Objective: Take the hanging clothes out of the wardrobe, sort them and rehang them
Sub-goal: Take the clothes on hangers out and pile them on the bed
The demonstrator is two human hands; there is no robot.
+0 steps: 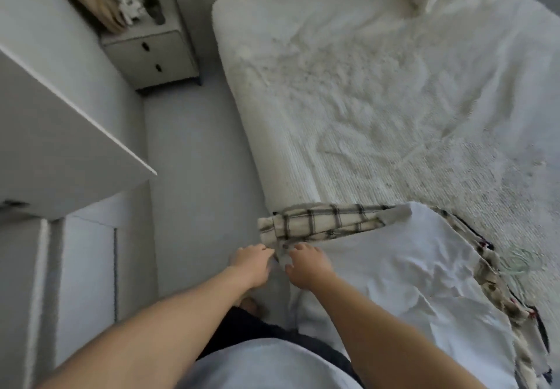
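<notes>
A: Where is the cloth against your hands?

B: Your left hand (250, 263) and right hand (306, 263) sit close together at the bed (363, 91) corner, both at the near end of the plaid sleeve (327, 222). The fingers of each curl onto its pale cuff; you seem to pinch it between them, though blur hides the exact hold. The sleeve runs away to the right from your grip, folded over the white shirt (394, 267).

A: And the shirt itself?

B: It lies flat on the bed just right of your right hand, spread toward your body. More plaid edge (500, 285) shows beyond its far side.

A: What room do you have?

B: The bed's edge drops just under your left hand to bare floor (188, 176). Beyond your grip the bedcover lies rumpled and open.

A: Anything close by?

B: A white door (60, 134) juts out well left of your left hand, and a nightstand (151, 46) stands far ahead of it, against the wall.
</notes>
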